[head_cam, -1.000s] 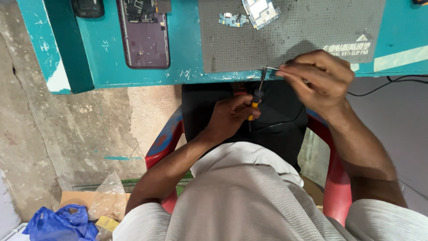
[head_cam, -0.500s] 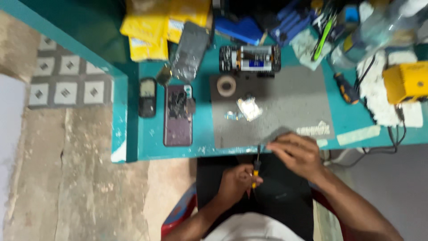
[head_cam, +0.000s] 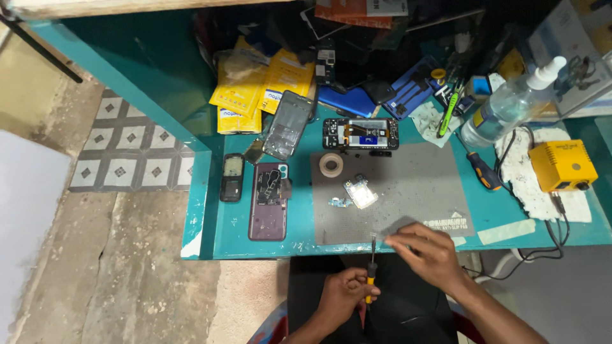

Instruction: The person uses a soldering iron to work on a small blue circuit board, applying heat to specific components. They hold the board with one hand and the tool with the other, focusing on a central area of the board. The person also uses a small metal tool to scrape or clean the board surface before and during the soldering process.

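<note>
My left hand (head_cam: pixel 341 294) grips a small screwdriver (head_cam: pixel 370 271) with an orange-and-black handle, its tip pointing up at the near edge of the grey work mat (head_cam: pixel 414 191). My right hand (head_cam: pixel 430 253) rests at that mat's front edge, fingers pinched close to the screwdriver tip; whether it holds anything is too small to tell. On the mat lie a small circuit board (head_cam: pixel 361 192), a tape roll (head_cam: pixel 331 165) and an opened phone (head_cam: pixel 360 134) at the back edge.
The teal bench (head_cam: pixel 210 216) carries a purple phone back (head_cam: pixel 268 200), a small black phone (head_cam: pixel 232 177), yellow packets (head_cam: pixel 255 86), a second screwdriver (head_cam: pixel 483 172), a clear spray bottle (head_cam: pixel 510 102) and a yellow box (head_cam: pixel 563 165) with cables. Bare concrete floor lies left.
The view has lifted from my lap to the whole bench top. My hands stay together at the mat's front edge with the screwdriver.
</note>
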